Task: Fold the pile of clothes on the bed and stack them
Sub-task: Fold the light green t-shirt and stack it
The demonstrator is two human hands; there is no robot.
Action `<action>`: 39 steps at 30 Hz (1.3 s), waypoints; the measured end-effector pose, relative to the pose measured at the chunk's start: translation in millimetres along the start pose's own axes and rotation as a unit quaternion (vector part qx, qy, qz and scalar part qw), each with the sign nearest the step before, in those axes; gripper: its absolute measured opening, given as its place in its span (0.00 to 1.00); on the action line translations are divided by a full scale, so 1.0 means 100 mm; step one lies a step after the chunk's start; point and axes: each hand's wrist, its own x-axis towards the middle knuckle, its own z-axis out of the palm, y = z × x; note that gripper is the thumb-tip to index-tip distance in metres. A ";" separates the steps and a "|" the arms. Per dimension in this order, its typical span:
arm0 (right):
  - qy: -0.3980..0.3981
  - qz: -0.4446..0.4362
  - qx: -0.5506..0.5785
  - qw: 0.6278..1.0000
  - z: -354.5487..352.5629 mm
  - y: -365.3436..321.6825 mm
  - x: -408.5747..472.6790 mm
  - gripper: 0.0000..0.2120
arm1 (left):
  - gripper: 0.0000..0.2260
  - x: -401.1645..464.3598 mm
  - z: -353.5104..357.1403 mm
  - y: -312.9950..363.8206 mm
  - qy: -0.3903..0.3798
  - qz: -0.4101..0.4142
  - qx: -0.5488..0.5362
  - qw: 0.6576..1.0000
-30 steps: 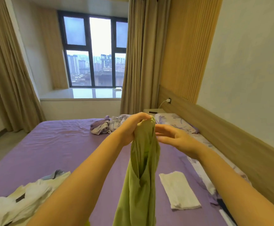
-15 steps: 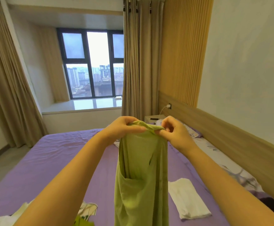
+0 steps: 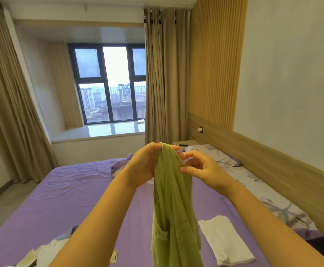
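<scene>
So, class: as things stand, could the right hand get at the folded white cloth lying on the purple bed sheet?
Probably yes. The folded white cloth lies uncovered on the purple bed sheet, below the right hand, with nothing between. But those fingers pinch the hanging green garment and would have to let go first.

Green garment (image 3: 173,205) btm cut off; white clothes (image 3: 47,253) partly behind forearm.
</scene>
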 end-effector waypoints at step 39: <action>-0.051 0.107 0.032 0.992 -0.24 -0.41 -0.23 0.05 | 0.08 -0.04 0.23 0.11 0.004 0.107 0.162 0.981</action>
